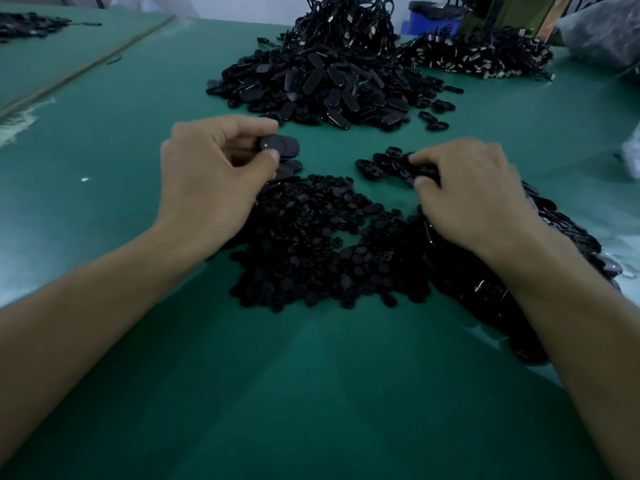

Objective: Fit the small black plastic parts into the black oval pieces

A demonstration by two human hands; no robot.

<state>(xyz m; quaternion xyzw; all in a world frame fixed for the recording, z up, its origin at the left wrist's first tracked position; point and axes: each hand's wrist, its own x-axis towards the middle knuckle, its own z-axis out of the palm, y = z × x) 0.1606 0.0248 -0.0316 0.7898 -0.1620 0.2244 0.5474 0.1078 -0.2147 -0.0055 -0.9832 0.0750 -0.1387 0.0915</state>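
My left hand (207, 174) pinches a black oval piece (282, 146) between thumb and forefinger, held just above the green table. My right hand (471, 188) has its fingers curled onto a small cluster of open oval pieces (384, 166) and pinches one of them; its fingertips hide the exact part. A heap of small black plastic parts (311, 247) lies between my two wrists. More oval pieces (561, 237) stretch under and behind my right forearm.
A big mound of black oval pieces (322, 84) sits further back on the green table (311, 393). Behind it lie piles of cable-like parts (478, 57). A blue bin (429, 19) and a plastic bag (602, 29) stand at the far right.
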